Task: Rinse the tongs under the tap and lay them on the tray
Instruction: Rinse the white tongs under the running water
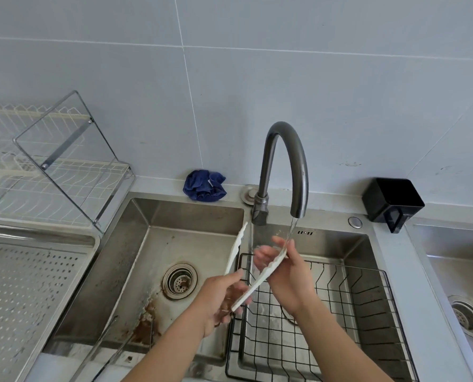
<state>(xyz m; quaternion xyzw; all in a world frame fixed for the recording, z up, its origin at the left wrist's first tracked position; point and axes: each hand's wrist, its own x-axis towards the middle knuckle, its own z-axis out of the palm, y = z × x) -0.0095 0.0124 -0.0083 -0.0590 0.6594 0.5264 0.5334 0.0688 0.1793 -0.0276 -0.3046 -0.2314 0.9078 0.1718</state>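
Head view: the white plastic tongs with scalloped edges (257,284) are held over the stainless-steel double sink (136,244), just below the middle of the picture, their two arms spread in a wide V. The left hand (219,299) grips them at the joined end, with its fingers curled round the hinge. From that grip one arm runs up toward 12 o'clock and stands free, and the other slants toward 1 o'clock into the right hand (287,274). There the thumb and fingers pinch the far part of that arm, though the fingers are blurred. The tip of the pinched arm lies in the stream of water (292,230) that falls from the dark grey gooseneck tap (285,161) at 12 o'clock.

Below the right hand, toward 5 o'clock, a black wire basket (340,312) sits in the right part of the sink; the round drain strainer (179,281) lies at 8 o'clock from the tongs.

The perforated stainless-steel tray (37,239) lies well apart at 9 o'clock, with a white wire dish rack (50,175) behind it at 10 o'clock. A crumpled blue cloth (204,185) sits on the sink's back ledge just left of the tap's base, and a black box-shaped holder (392,202) stands at 2 o'clock.
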